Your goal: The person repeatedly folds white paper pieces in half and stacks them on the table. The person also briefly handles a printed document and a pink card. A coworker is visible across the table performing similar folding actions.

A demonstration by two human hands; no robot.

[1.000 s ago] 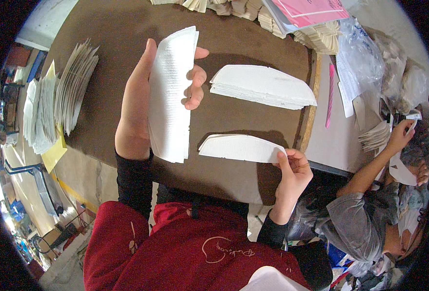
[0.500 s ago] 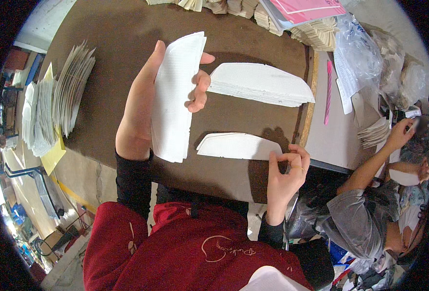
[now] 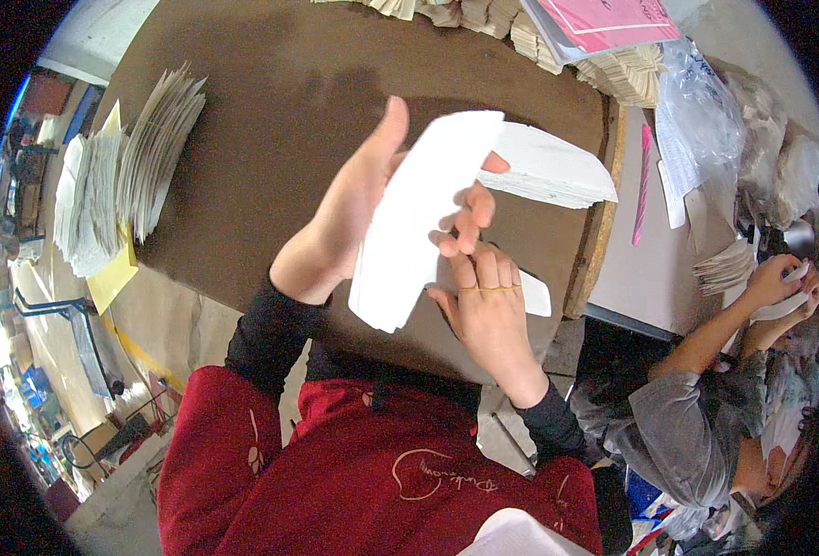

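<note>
My left hand (image 3: pixel 346 215) is closed round a small stack of white, curved-edge paper sheets (image 3: pixel 414 232), held upright and slanted above the table. Its thumb is spread to one side, and the other fingers curl over the right edge. Close beside those fingertips, my right hand (image 3: pixel 491 324) lies palm down, fingers stretched out and thumb apart, over a smaller white paper pile (image 3: pixel 535 295). Only the right end of that pile shows; the hand hides much of it. Farther back rests a thicker stack of the same white sheets (image 3: pixel 553 169), partly covered by the held one.
Upright bundles of sheets (image 3: pixel 155 153) stand at the brown table's (image 3: pixel 270 111) left edge. Folded cream paper bundles (image 3: pixel 474 17) and a pink-covered booklet (image 3: pixel 604 20) lie at the back. A pink stick (image 3: pixel 642 185), clear plastic bags (image 3: pixel 701 102) and a co-worker (image 3: pixel 697 417) are at right.
My left hand has moved right and toward me with the held sheets, tilting them. My right hand has left the small pile's right corner and shifted left, its fingers now stretched out over the pile.
</note>
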